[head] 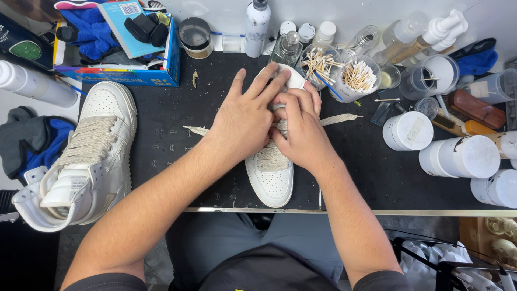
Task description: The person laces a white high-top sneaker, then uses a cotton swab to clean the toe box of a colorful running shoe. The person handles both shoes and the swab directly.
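Two white leather high-top sneakers are sitting on the black work mat (pixel 161 124). One white sneaker (pixel 272 180) is lying in the middle of the mat with its toe pointing toward the person, and both bare hands are working on it. The left hand (pixel 245 116) is lying flat over the upper part of the shoe, fingers spread and pressing down rather than gripping. The right hand (pixel 301 126) is curling over the lacing, its fingertips pinching at the cream flat shoelace (pixel 339 119), whose two loose ends are trailing out on either side of the shoe across the mat. The second white sneaker (pixel 89 161) is lying well apart at the left edge, fully laced with the same cream lace.

Behind the hands, two clear plastic cups are holding cotton swabs (pixel 358 75) and wooden-stemmed swabs (pixel 319 63). Four white round tubs (pixel 409 130) are clustering at the right, one of them only partly in view. A tall white spray bottle (pixel 256 27) is standing at the back, near a small glass bottle (pixel 286 47). A blue cardboard box (pixel 121 75) at the upper left is holding a blue cloth and one booklet. One brown brush (pixel 474 108) is lying at the far right.
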